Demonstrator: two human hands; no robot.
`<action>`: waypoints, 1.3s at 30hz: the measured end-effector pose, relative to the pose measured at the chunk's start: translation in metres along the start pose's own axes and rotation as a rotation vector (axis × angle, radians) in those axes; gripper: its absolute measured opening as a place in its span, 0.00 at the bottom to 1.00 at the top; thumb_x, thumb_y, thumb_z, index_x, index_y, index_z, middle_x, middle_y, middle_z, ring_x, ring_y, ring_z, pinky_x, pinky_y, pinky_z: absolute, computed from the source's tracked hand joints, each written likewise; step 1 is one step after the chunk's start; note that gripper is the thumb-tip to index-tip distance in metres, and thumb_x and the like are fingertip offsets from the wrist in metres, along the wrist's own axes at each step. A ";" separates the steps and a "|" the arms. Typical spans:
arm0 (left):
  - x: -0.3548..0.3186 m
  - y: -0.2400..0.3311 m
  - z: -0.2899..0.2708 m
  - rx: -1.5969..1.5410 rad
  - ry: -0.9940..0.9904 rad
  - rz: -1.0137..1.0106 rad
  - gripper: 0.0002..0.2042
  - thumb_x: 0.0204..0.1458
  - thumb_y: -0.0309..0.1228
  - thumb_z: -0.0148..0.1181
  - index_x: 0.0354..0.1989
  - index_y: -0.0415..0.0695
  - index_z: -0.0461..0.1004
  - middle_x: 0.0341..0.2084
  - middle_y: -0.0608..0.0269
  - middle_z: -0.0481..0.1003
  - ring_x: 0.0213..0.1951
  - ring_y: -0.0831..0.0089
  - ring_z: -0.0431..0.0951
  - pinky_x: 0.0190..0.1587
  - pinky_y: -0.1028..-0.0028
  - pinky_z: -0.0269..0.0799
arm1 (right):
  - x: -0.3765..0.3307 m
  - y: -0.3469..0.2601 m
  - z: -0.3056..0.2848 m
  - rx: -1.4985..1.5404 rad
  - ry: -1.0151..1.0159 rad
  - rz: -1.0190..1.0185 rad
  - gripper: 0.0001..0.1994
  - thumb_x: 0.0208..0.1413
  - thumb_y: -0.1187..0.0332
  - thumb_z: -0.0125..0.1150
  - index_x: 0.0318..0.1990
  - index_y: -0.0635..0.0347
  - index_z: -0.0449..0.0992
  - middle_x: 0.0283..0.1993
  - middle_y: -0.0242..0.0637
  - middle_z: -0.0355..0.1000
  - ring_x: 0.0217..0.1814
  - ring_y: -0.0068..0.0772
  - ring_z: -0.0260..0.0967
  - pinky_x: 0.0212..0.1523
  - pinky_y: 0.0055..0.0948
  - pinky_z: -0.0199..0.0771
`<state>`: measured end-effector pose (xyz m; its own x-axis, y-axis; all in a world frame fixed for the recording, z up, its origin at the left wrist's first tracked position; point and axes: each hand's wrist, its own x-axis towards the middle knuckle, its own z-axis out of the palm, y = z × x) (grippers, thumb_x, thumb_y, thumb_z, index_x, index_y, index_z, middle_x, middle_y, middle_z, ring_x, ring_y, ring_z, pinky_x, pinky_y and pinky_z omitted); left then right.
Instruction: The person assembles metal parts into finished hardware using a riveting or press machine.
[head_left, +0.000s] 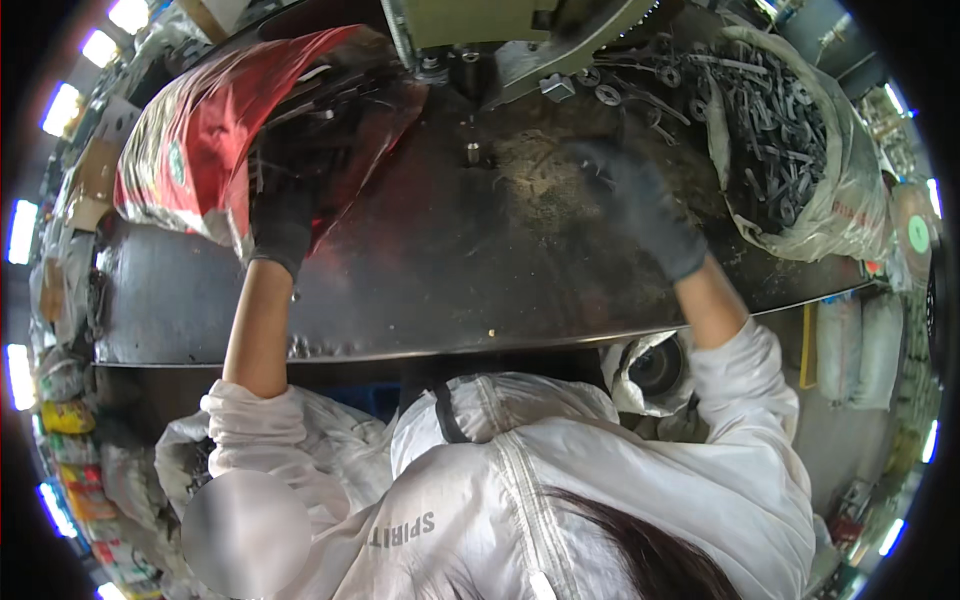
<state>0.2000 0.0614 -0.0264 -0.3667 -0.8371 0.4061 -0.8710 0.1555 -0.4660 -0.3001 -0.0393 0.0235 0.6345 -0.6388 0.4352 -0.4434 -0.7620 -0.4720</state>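
Left hand point(283, 222) in red bag point(195, 140), right hand point(645, 200) over table point(430, 270), can't tell either grip; seemingly picking, next needs firm pinch!

Red is colouring the left sack point(210, 130).
The right sack point(862, 175) is showing off-white, the gloves point(648, 205) dark grey, the jacket point(600, 465) white.

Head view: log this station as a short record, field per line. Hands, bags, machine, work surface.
left hand: dark glove, reaching into the red bag; fingers lost in shadow, grip unclear
right hand: dark glove, blurred, over the tabletop; cannot tell if it holds anything
bag at left: red and pale plastic, mouth open
sack at right: whitish, open, full of grey metal parts
machine: green-grey, top centre, beyond the hands
work surface: dark, scuffed, front edge toward the person
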 end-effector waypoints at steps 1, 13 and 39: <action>0.028 0.013 -0.003 -0.100 -0.300 -0.062 0.23 0.60 0.27 0.55 0.66 0.46 0.72 0.59 0.49 0.75 0.61 0.51 0.73 0.65 0.61 0.69 | -0.004 0.038 -0.022 -0.273 -0.078 0.023 0.20 0.56 0.77 0.62 0.57 0.54 0.78 0.60 0.44 0.74 0.63 0.42 0.73 0.63 0.36 0.75; 0.082 0.101 -0.026 -0.668 -0.066 -0.426 0.16 0.62 0.38 0.63 0.53 0.42 0.74 0.34 0.56 0.77 0.28 0.64 0.79 0.29 0.65 0.72 | 0.019 0.151 0.002 -0.217 -0.090 -0.123 0.24 0.55 0.83 0.54 0.60 0.55 0.76 0.61 0.39 0.74 0.66 0.42 0.69 0.68 0.38 0.69; 0.138 0.145 0.022 -1.264 -0.247 -0.163 0.17 0.69 0.34 0.47 0.58 0.37 0.73 0.43 0.55 0.81 0.37 0.71 0.83 0.45 0.69 0.80 | 0.071 0.000 0.082 1.101 0.095 0.753 0.18 0.62 0.68 0.64 0.57 0.66 0.75 0.40 0.35 0.79 0.33 0.20 0.74 0.32 0.21 0.76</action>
<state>0.0305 -0.0435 -0.0550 -0.2762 -0.9460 0.1697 -0.6525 0.3142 0.6896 -0.2034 -0.0759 -0.0090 0.3964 -0.9017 -0.1725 0.1029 0.2303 -0.9677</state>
